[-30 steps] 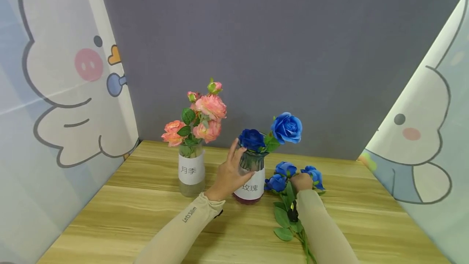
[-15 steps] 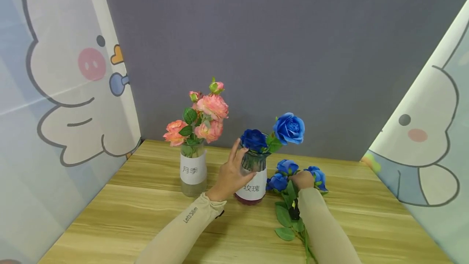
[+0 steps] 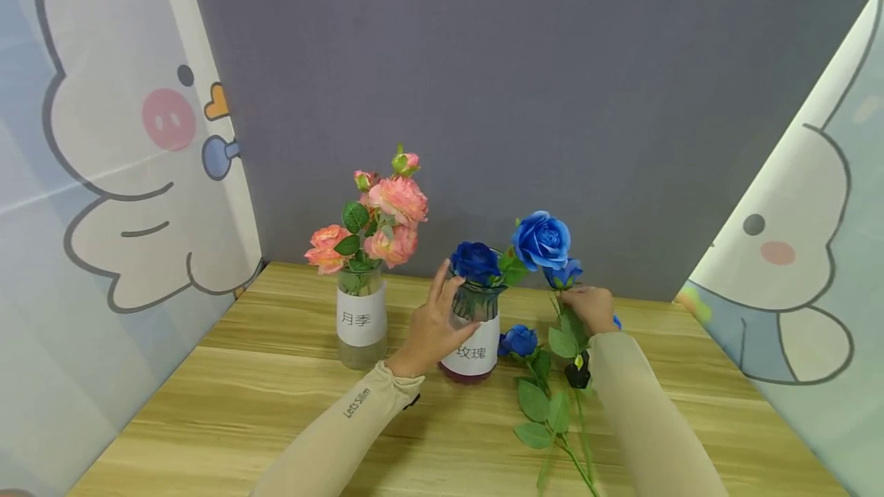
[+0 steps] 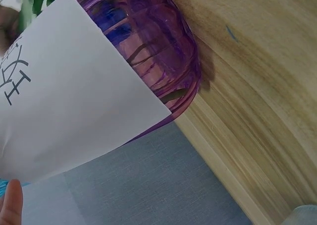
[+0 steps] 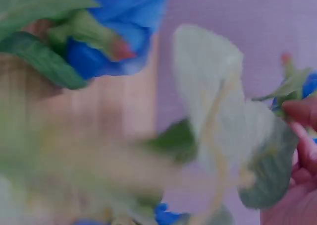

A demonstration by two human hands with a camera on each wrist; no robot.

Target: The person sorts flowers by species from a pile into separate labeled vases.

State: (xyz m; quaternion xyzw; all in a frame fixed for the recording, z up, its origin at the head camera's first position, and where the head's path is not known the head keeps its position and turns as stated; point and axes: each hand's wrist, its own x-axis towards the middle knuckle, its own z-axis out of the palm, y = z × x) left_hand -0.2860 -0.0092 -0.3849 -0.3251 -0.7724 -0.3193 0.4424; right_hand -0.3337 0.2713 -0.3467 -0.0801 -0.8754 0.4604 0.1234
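Note:
My left hand holds the side of a ribbed glass vase, thumb across its white label and fingers near the rim. The left wrist view shows the vase's purple base. Two blue roses stand in it, a dark one and a lighter one. To the right, my right hand pinches a third blue rose just below its bloom, the stem and leaves hanging down. The right wrist view is blurred, but thumb and fingertips grip the stem there.
Another blue rose lies on the wooden table; one more bloom is mostly hidden behind my right wrist. Left of my hand stands a labelled glass vase with pink flowers. A grey backdrop closes the rear.
My right hand has lifted one blue rose from the bunch on the table, rising and shifting slightly right. My left hand has stayed on the vase.

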